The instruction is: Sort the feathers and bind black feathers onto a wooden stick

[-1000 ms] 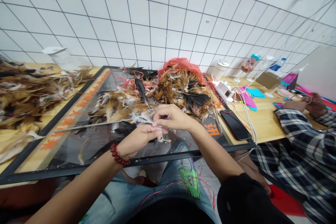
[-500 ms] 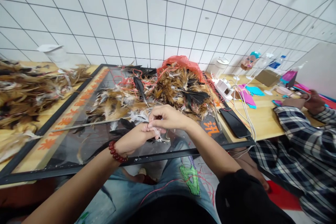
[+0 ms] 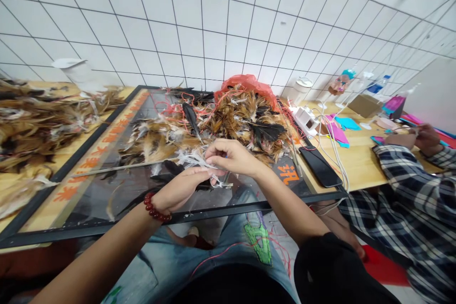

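Observation:
My left hand (image 3: 181,187), with a red bead bracelet (image 3: 153,210) on its wrist, reaches in from the left. Its thumb is stretched out, and its fingers are curled under some white feathers (image 3: 194,157). Just above, my right hand (image 3: 230,156) has its thumb and fingers bent together at the same feathers, partly hiding them. A pale feather end sticks out below the fingers. Both hands meet above the near part of a dark glass panel (image 3: 142,197). Beyond them is a heap of brown feathers (image 3: 228,121) with a black feather (image 3: 191,118) beside it.
A thin stick (image 3: 117,168) lies across the panel's left side. More brown feathers (image 3: 32,128) cover the left table. A red plastic bag (image 3: 249,84) is behind the heap. At right are a phone (image 3: 318,166), white cables and a co-worker's checked sleeve (image 3: 402,161).
My left thumb has straightened and my left hand has loosened from its tight pinch. My right hand has stayed close by. More of the white feathers shows between the hands.

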{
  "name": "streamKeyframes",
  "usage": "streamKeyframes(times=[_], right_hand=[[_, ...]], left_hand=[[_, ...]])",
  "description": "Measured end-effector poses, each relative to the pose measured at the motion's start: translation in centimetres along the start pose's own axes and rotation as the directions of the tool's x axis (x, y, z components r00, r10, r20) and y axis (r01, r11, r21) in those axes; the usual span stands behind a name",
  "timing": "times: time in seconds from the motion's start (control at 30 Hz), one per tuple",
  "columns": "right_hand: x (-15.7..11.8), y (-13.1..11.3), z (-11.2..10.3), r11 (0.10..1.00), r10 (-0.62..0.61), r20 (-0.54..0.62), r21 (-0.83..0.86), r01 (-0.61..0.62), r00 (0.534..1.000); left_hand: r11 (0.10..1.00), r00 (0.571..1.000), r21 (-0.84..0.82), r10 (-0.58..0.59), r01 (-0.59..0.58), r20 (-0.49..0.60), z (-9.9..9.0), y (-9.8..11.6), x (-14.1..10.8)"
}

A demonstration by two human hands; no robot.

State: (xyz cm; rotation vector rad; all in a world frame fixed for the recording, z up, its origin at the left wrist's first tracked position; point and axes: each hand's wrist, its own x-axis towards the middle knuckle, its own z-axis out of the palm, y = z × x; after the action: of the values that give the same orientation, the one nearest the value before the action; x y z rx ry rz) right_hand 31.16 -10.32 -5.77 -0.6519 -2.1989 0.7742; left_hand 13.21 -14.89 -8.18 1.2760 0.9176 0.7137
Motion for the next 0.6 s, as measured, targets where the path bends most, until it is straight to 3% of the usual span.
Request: streamKeyframes(times=[0.23, 0.37, 0.47, 0.6], right_hand=[[-2.5, -1.0, -1.2, 0.99, -0.07, 0.109, -0.114, 0.082, 0.992], [-3.4, -1.8, -0.6, 0.981, 0.069, 0.038, -0.184, -0.061, 0.997], [-3.9, -1.7, 0.4, 0.968, 0.163, 0.071, -0.205, -0.146, 0.984], [-4.4, -0.7, 2.1, 0.955, 0.295, -0.103, -0.009, -0.298, 0.95]], left_hand=[[0.999, 0.999, 0.017, 0.046, -0.046, -0.004, -0.2, 0.1, 0.1], [0.998, 0.998, -0.039, 0.046, -0.048, -0.03, -0.2, -0.3, 0.3], [0.995, 0.985, -0.073, 0.055, -0.068, -0.16, 0.1, -0.7, 0.4], [0.988, 0.954, -0.085, 0.097, -0.126, -0.283, 0.5, -0.9, 0.4]])
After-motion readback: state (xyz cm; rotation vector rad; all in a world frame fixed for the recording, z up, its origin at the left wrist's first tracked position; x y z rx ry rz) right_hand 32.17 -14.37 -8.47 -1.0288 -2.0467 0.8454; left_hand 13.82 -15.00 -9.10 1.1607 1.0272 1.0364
